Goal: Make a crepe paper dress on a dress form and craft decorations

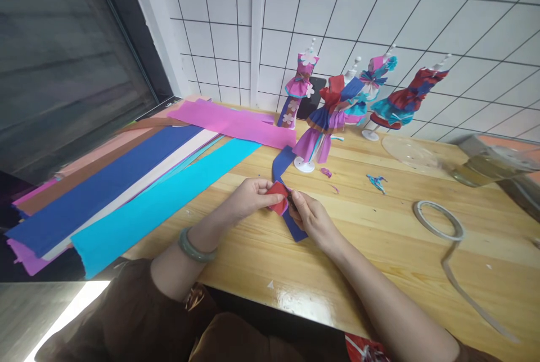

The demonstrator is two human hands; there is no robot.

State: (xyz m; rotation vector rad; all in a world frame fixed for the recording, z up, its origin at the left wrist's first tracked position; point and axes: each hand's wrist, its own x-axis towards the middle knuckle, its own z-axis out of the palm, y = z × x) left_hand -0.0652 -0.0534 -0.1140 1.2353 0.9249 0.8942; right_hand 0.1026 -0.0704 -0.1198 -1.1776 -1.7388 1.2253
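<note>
Between my two hands is a small folded red paper piece [277, 196] with pink at its lower edge. My left hand [252, 197] pinches its left side between thumb and fingers. My right hand [307, 211] is closed at its right side, around something small and dark that is mostly hidden by the fingers. A blue paper strip [296, 228] lies on the wooden table [236, 260] beneath the hands. Just behind them, a small dress form in a red, blue and purple paper dress [314, 145] stands on a round white base.
Long crepe paper strips [160, 199] cover the left side. More dressed forms [411, 94] stand along the tiled wall, near a dark phone [311, 100]. At right are a tape roll [439, 220] with a loose tail, a cup [475, 169] and paper scraps [376, 183].
</note>
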